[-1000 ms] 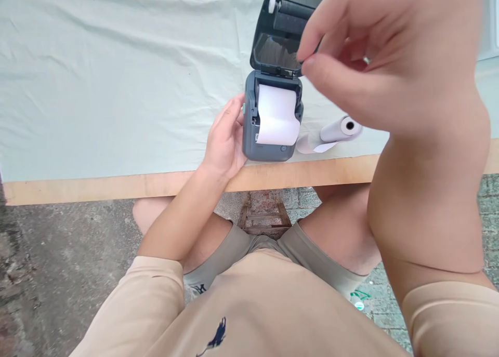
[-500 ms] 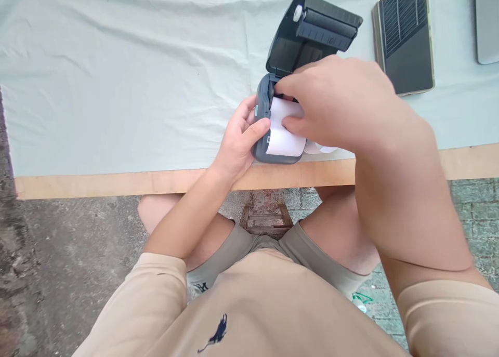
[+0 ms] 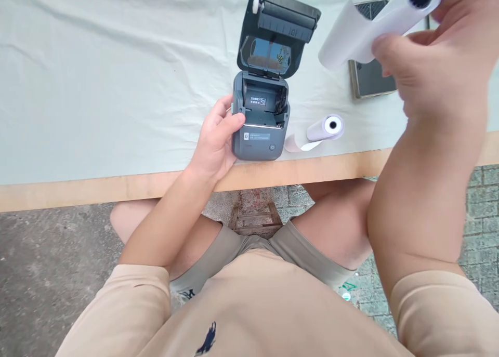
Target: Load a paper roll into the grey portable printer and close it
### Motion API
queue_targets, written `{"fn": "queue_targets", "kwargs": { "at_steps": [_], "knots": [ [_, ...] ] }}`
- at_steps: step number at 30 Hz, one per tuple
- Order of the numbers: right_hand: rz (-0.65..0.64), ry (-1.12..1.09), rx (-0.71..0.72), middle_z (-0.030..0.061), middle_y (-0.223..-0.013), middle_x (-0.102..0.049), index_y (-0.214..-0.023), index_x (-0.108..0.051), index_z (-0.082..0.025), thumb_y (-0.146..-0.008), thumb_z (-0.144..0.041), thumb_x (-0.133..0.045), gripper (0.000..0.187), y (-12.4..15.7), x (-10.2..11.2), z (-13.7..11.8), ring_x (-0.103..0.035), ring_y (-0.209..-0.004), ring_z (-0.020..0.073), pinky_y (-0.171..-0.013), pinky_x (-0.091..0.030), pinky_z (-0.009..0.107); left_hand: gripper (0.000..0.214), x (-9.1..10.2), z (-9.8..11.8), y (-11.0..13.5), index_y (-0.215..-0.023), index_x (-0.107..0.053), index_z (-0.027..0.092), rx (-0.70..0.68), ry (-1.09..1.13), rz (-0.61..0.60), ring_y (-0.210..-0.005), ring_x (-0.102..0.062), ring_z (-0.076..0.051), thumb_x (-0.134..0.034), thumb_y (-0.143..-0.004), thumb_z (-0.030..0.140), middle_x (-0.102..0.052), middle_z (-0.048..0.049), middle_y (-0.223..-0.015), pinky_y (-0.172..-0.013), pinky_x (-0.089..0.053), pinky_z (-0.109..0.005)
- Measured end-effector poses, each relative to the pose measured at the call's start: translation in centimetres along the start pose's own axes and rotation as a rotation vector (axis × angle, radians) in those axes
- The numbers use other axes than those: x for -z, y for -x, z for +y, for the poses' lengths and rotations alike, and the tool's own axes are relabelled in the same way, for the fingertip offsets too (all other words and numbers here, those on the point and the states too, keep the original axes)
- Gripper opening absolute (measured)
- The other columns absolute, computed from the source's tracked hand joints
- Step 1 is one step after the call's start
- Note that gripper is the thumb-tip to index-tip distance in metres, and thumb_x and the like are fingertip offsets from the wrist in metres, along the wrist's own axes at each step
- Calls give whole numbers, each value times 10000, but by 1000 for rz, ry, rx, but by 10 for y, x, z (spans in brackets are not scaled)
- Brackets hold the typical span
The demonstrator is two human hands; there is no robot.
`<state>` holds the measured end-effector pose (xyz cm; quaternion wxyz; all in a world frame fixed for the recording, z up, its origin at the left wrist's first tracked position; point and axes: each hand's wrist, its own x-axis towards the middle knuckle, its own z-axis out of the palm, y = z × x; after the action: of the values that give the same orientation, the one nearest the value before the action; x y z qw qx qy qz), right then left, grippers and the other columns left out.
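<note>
A dark grey label printer stands near the table's front edge with its lid swung up. No roll sits in its paper bay, so the printed label inside shows. My left hand grips the printer's left side, thumb on the front rim beside the bay. Raised at the upper right, my right hand pinches a white paper roll with a dark core, a loose flap of paper hanging off to its left. A second, smaller paper roll lies on the cloth right of the printer, its end partly unwound.
A pale cloth with wrinkles covers the table up to a bare wooden front edge. Partly behind my right hand and the raised roll lies a dark flat box. Under the table is a wooden stool between my knees.
The paper roll has come out of the printer, lifted up and right by my right hand. The smaller roll, mostly hidden before, now shows. My left hand keeps its hold on the printer.
</note>
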<state>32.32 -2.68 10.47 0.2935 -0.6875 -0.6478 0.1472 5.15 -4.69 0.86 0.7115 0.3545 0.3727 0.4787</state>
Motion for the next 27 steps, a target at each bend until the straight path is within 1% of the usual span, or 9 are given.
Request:
{"fn": "queue_targets", "kwargs": {
  "at_steps": [3, 5, 8, 10, 13, 15, 20, 24, 27],
  "knots": [
    [-77, -52, -84, 101, -1138, -747, -958, -638, -264, -767, -204, -690, 207, -4, -13, 24, -660, -849, 211, -698, -441, 384, 368, 0, 1, -1, -1089, -706, 266, -24, 5, -12, -1440, -670, -307, -830, -812, 475, -836, -28, -1152, -1079, -673, -395],
    [-157, -45, -104, 69, -1159, -749, -965, -646, -303, -771, -229, -763, 239, -1, -11, 31, -636, -807, 207, -722, -459, 393, 375, 0, 1, -1, -1100, -708, 255, -41, 10, -20, -1450, -663, -313, -823, -828, 487, -835, -37, -1170, -1081, -675, -406],
    [-55, -78, -30, 45, -1220, -702, -1069, -651, -333, -835, -296, -783, 271, 17, 7, 36, -567, -795, 197, -711, -421, 397, 380, 0, 0, -1, -1110, -707, 237, -47, 14, -6, -1417, -688, -324, -823, -840, 478, -829, -48, -1199, -1059, -686, -423],
    [-44, -124, 12, 43, -1040, -663, -1042, -656, -314, -860, -368, -780, 227, 34, 19, 41, -498, -705, 174, -631, -350, 377, 379, 0, 0, -2, -1111, -714, 228, -46, 19, 6, -1395, -703, -325, -829, -835, 460, -828, -49, -1208, -1047, -690, -420],
    [-371, -175, 9, -17, -754, -499, -1161, -665, -316, -834, -415, -792, 364, 51, 22, 49, -429, -617, 151, -584, -334, 349, 380, 0, 0, -1, -1121, -721, 230, -52, 13, 4, -1367, -719, -320, -819, -842, 469, -832, -46, -1174, -1031, -692, -417],
    [-509, -161, 50, -48, -688, -389, -1216, -657, -310, -819, -391, -784, 425, 53, 13, 51, -383, -603, 139, -594, -327, 338, 384, 1, 1, -1, -1134, -715, 240, -50, -3, -11, -1337, -735, -315, -814, -852, 482, -833, -41, -1135, -1024, -691, -417],
    [-534, -103, 146, -30, -698, -371, -987, -705, -269, -873, -347, -752, 145, 42, -12, 43, -365, -663, 141, -647, -330, 336, 375, 2, 1, 0, -1135, -698, 266, -41, -28, -34, -1354, -723, -305, -802, -871, 510, -819, -36, -1192, -1018, -683, -401],
    [-500, -71, 220, 25, -901, -595, -1107, -709, -286, -832, -306, -769, 282, 41, -20, 33, -477, -765, 169, -719, -433, 345, 383, 1, 0, 0, -1118, -702, 258, -31, -19, -11, -1329, -734, -309, -816, -845, 501, -819, -34, -1154, -1013, -688, -407],
    [-510, -90, 250, 55, -1027, -627, -1149, -734, -284, -820, -283, -733, 329, 43, -27, 28, -527, -817, 181, -725, -473, 343, 371, 0, 0, 1, -1133, -698, 253, -33, -4, -23, -1313, -742, -305, -804, -863, 484, -815, -37, -1144, -1007, -694, -413]
  ]
}}
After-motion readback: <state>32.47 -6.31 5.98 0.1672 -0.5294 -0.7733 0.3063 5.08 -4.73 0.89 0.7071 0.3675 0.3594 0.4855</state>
